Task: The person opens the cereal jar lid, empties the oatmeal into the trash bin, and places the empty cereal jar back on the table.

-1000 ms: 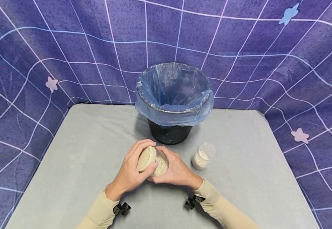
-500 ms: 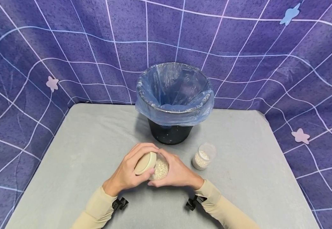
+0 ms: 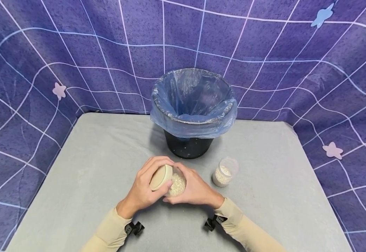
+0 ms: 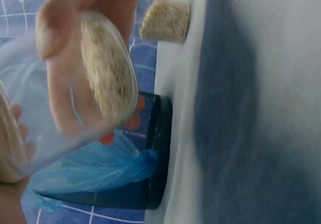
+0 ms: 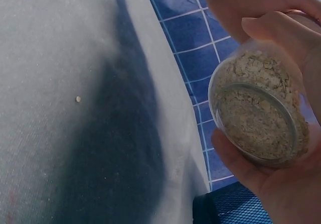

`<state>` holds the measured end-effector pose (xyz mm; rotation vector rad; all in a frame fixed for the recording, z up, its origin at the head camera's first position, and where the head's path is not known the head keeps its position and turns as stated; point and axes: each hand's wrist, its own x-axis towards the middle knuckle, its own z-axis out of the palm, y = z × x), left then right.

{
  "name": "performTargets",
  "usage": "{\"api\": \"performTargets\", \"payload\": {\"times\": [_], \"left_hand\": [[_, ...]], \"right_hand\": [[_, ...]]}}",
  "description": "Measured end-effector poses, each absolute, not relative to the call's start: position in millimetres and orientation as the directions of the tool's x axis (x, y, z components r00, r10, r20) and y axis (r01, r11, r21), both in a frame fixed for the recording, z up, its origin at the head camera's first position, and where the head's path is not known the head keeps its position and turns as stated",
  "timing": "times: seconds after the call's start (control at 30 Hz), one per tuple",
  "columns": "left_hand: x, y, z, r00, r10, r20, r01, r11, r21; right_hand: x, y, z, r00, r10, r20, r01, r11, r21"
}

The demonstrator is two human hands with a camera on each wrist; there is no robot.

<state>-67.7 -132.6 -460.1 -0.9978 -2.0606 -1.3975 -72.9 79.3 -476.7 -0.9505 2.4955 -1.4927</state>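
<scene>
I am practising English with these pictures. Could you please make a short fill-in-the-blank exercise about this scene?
1. The left hand grips the beige ____ of the jar of oats.
2. The right hand holds the jar's clear ____.
3. The waste bin is lined with a ____ plastic bag.
4. A second jar stands on the table with no ____ on it.

Missing words: lid; body; blue; lid

Even, bright light, soft shadows

The head view bent the backdrop's grid lines at the edges; the bin point(image 3: 191, 111) cast a faint shadow, and both wrist views were blurred up close.
</scene>
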Motion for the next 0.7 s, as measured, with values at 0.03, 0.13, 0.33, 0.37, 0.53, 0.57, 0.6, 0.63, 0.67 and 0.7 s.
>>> {"api": "performTargets", "payload": {"times": [0.03,0.13,0.33,0.37,0.53,0.57,0.6,0.63,0.67,0.7], "left_hand": [[-66.7,-131.5,-460.1,-0.651,0.298,0.698,0.759,0.234,0.608],[-63.7,-129.1,-460.2,-0.698,0.260,0.667,0.716,0.270,0.644],[-58.8,-125.6,-458.4,-0.790,0.197,0.581,0.610,0.351,0.710],[-57.8,-124.9,-457.6,-0.803,0.187,0.566,0.592,0.362,0.720],[-54.7,-120.5,-452.7,-0.852,0.139,0.505,0.515,0.401,0.758],[-54.4,-119.6,-451.8,-0.858,0.131,0.497,0.504,0.405,0.763],[-54.0,-118.9,-451.1,-0.864,0.123,0.489,0.493,0.408,0.768],[-53.7,-118.2,-450.7,-0.868,0.116,0.484,0.485,0.412,0.772],[-53.3,-117.6,-450.5,-0.871,0.111,0.479,0.478,0.414,0.775],[-53.0,-117.3,-450.6,-0.874,0.108,0.474,0.472,0.415,0.777]], "right_hand": [[-72.8,79.3,-476.8,-0.806,-0.541,0.239,-0.467,0.334,-0.819],[-73.4,78.9,-478.1,-0.812,-0.530,0.245,-0.471,0.345,-0.812],[-76.4,77.2,-481.2,-0.817,-0.514,0.262,-0.484,0.363,-0.796],[-76.7,77.0,-481.8,-0.817,-0.513,0.264,-0.487,0.366,-0.793],[-77.7,76.9,-482.3,-0.818,-0.507,0.273,-0.494,0.376,-0.784],[-77.8,76.9,-482.1,-0.820,-0.505,0.271,-0.493,0.380,-0.783],[-77.9,76.8,-482.0,-0.821,-0.503,0.271,-0.492,0.382,-0.782],[-77.9,76.8,-481.9,-0.822,-0.501,0.270,-0.491,0.386,-0.781],[-77.9,76.7,-482.0,-0.823,-0.502,0.266,-0.490,0.389,-0.781],[-77.8,76.8,-482.3,-0.824,-0.501,0.265,-0.489,0.392,-0.779]]}}
